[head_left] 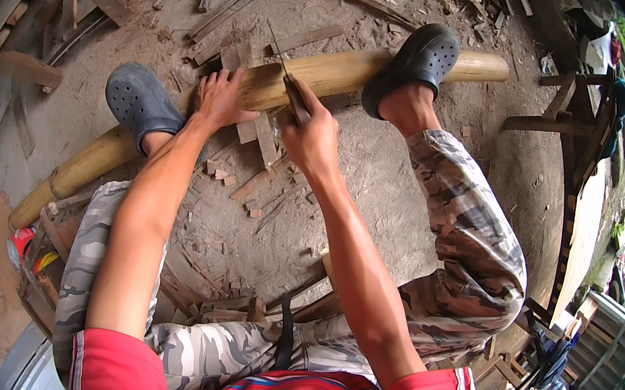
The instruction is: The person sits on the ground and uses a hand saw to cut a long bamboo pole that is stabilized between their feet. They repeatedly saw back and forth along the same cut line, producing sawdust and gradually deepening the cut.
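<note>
"Where is the pole to be found, and how is it held?"

"The yellow pole (328, 75), bamboo by its look, is laid across the floor (376, 188). It is covered in part by the left shoe (140, 97) and by the right shoe (425, 58), both of which are set upon it. The left hand (220, 96) is laid over it with the fingers spread; how firmly it is pressed cannot be told."

"And what is done with the right hand (314, 136)?"

"A saw-like tool (292, 91) is gripped in it, the fingers closed around the handle. The thin blade is directed across the pole, away from the body."

"How is the pole expected to handle?"

"It is judged stiff and rather heavy, and its smooth round skin may be slippery. It is best held from above, beside the shoe, with the fingers away from the blade's edge."

"Is enough room given?"

"Beyond the pole, movement of the blade's tip may be limited by the planks (307, 38). More room is offered on the near side, between the legs, although small wood blocks (220, 173) are scattered there."
</note>
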The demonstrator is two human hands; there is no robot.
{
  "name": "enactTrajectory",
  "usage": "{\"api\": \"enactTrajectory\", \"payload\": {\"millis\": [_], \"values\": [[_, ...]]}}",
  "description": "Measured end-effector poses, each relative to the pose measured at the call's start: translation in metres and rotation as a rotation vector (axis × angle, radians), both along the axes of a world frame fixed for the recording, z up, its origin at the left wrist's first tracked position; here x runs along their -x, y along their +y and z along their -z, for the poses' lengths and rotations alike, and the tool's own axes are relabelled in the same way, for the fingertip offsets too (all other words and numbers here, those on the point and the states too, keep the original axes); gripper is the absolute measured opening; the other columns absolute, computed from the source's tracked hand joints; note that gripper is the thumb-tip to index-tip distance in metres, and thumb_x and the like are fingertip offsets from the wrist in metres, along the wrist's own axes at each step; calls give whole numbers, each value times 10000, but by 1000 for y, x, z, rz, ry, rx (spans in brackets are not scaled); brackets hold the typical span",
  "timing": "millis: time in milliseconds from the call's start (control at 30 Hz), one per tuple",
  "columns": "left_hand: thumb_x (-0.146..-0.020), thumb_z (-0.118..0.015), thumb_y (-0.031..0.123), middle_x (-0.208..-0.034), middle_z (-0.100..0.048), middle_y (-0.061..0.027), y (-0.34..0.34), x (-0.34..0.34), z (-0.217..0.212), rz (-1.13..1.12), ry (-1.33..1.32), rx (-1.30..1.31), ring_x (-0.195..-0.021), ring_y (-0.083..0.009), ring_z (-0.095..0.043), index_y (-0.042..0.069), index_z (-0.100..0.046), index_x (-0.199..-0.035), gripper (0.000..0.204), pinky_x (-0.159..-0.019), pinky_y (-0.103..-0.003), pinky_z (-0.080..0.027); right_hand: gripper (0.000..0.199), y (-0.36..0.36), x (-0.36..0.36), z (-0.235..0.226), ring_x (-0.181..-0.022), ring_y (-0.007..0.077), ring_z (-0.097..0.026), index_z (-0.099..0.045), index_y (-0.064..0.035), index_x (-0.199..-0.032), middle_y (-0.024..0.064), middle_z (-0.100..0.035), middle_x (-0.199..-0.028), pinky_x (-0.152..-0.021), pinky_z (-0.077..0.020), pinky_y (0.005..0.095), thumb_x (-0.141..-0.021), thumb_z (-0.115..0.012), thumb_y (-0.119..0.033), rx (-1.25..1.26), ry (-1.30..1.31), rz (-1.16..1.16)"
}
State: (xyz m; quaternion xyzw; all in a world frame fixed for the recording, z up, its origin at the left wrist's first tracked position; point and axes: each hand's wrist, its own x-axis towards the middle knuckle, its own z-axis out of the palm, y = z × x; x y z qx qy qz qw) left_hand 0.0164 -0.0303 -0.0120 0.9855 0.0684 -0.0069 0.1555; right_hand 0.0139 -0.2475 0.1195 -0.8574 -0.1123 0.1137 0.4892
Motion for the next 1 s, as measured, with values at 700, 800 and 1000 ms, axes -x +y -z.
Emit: {"api": "enactTrajectory", "payload": {"millis": [700,800,1000], "values": [[-574,-918,510,-1345,-542,-237,19,23,6,-78,113,-90,-1235,-432,-535,96,-402,-1484,1125,-1052,-544,-410,677,-51,86,-58,-1192,419,-589,-464,-72,-1486,263,-628,-1293,-999,-524,437,-829,-542,67,-27,57,-92],[-578,-917,509,-1339,-542,-244,6,18,1,-48,102,-82,-1229,-426,-539,95,-400,-1487,1124,-1060,-540,-402,680,-84,118,-76,-1281,369,-546,-477,-46,-1477,218,-614,-1360,-1080,-468,407,-820,-574,96,13,126,-52],[-591,-922,502,-1326,-546,-264,-3,4,-1,7,60,19,-1256,-462,-515,76,-381,-1489,1131,-1082,-626,-355,588,4,-2,22,-1176,430,-603,-543,-66,-1420,267,-647,-1250,-968,-518,421,-839,-578,20,-125,-69,59]]}}
